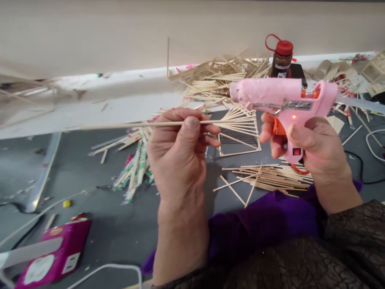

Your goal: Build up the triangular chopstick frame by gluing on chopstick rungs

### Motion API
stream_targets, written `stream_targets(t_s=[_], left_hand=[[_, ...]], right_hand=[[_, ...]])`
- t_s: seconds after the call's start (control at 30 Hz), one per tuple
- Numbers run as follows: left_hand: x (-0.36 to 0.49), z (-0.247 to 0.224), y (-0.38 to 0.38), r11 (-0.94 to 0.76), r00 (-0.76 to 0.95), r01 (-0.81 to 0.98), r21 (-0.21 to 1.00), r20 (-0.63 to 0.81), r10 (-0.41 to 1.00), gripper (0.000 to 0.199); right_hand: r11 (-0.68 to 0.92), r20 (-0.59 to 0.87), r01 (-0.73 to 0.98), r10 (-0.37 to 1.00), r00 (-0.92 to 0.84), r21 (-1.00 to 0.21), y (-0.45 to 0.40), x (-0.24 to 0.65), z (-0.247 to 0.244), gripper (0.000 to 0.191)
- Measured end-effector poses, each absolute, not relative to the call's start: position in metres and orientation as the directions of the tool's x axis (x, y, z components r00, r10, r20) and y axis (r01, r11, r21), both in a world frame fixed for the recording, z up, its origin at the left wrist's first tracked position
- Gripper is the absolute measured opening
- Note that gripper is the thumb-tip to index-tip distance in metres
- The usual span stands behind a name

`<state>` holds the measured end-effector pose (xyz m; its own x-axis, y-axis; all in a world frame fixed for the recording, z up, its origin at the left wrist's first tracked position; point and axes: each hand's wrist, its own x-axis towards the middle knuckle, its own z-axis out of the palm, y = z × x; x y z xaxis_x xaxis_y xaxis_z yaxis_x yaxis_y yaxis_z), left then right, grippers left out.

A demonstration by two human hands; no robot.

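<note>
Between thumb and fingers, my left hand (183, 148) pinches a thin wooden stick (129, 125) that lies almost level across the view. My right hand (315, 144) is wrapped round the handle of a pink hot glue gun (267, 92), fingers by its orange trigger (278, 123). A small light glows on the gun's body, and its nozzle points left, above and apart from the stick. Behind my left hand, a square frame of sticks (240, 153) with a fan of sticks lies on the grey table (120, 228). Loose sticks (273, 176) are spread below it.
A big pile of sticks (222, 72) and a red-capped bottle (281, 60) stand at the back. Wrapped sticks (136, 168) lie left of my hand. A magenta power bank (57, 253) with white cables is at lower left, near a clear ruler (45, 172). Purple cloth (264, 220) lies in front.
</note>
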<state>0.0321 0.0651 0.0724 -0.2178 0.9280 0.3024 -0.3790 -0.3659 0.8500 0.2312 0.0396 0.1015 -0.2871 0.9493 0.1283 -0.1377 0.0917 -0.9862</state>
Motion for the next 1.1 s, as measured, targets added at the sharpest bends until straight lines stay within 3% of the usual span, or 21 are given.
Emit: stream_targets(t_s=[0.23,0.47,0.87,1.1], left_hand=[[0.014,0.076,0.069,-0.329,-0.307,-0.359,0.874,0.222,0.925,0.019],[0.006,0.073,0.072,-0.387,-0.441,-0.281,0.878,0.24,0.865,0.023],[0.014,0.069,0.067,-0.369,-0.383,-0.189,0.91,0.278,0.881,0.017],[0.014,0.068,0.068,-0.378,-0.361,-0.225,0.898,0.283,0.888,0.016]], right_hand=[[0.068,0.114,-0.139,0.926,-0.36,-0.988,0.045,0.241,0.096,0.027],[0.046,0.038,0.014,0.927,-0.372,-0.999,0.057,0.246,0.086,0.035],[0.022,-0.021,0.111,0.93,-0.368,-0.994,0.064,0.25,0.07,0.039],[0.019,-0.027,0.133,0.941,-0.337,-0.991,0.067,0.247,0.072,0.04]])
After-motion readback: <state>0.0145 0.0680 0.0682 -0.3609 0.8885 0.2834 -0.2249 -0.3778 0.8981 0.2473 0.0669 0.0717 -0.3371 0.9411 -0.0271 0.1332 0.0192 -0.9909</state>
